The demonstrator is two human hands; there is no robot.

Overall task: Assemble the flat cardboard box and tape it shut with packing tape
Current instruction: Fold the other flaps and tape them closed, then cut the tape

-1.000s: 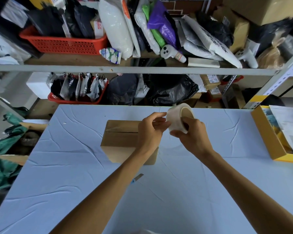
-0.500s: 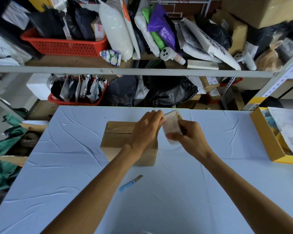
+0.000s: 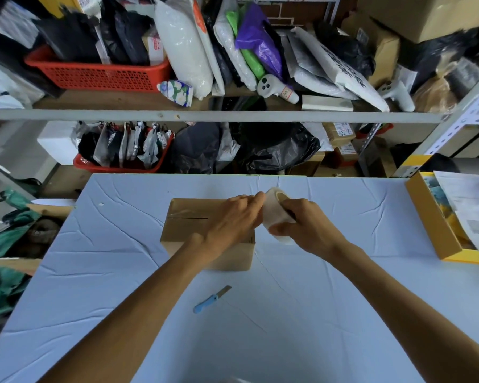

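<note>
Two hands at box's right end

I see the cardboard box [image 3: 188, 228] mid-table [image 3: 116, 272], top flaps down. Left hand [image 3: 233, 225] lies on the box top, fingers straight, tips touching the packing tape roll [image 3: 273, 217]. Right hand [image 3: 309, 226] grips that roll just off the box's right edge. Blue utility knife [image 3: 211, 300] lies nearer me, apart from the box.

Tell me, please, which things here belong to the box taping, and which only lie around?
For the job: cardboard box; tape roll, gripped by the right hand; left hand, on the box top, fingertips at the roll; blue knife, probably for cutting tape.
Lying about: yellow tray with papers; red basket and bags on the shelf; white controller.
</note>
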